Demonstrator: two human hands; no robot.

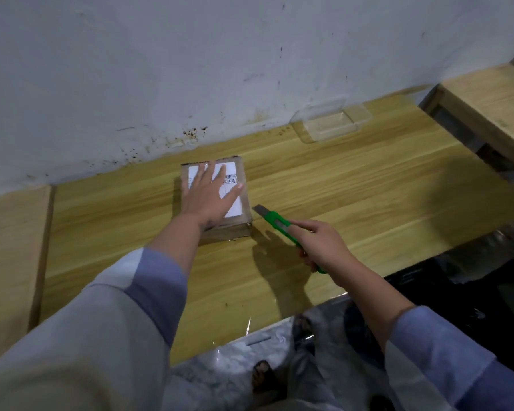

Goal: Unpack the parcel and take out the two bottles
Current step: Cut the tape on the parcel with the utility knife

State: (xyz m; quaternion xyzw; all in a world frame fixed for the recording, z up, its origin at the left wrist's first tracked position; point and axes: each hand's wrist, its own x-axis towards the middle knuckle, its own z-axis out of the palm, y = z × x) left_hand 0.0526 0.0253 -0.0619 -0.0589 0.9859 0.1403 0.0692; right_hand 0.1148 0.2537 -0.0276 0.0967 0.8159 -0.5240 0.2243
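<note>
Two hands we see: our left hand (209, 198) lies spread flat on the parcel (241, 173), which rests on the desk (368, 185) near the wall; our right hand (324, 243) grips a green cutter (275, 222), its blade just beside the parcel.

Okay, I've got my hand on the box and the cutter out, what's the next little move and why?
Probably bring the blade to the parcel at its near right edge and slit the tape there. The left hand lies flat on the label, pinning the box to the table; the right hand grips the green cutter, blade out, tip just short of that edge. The box looks sealed.
</note>
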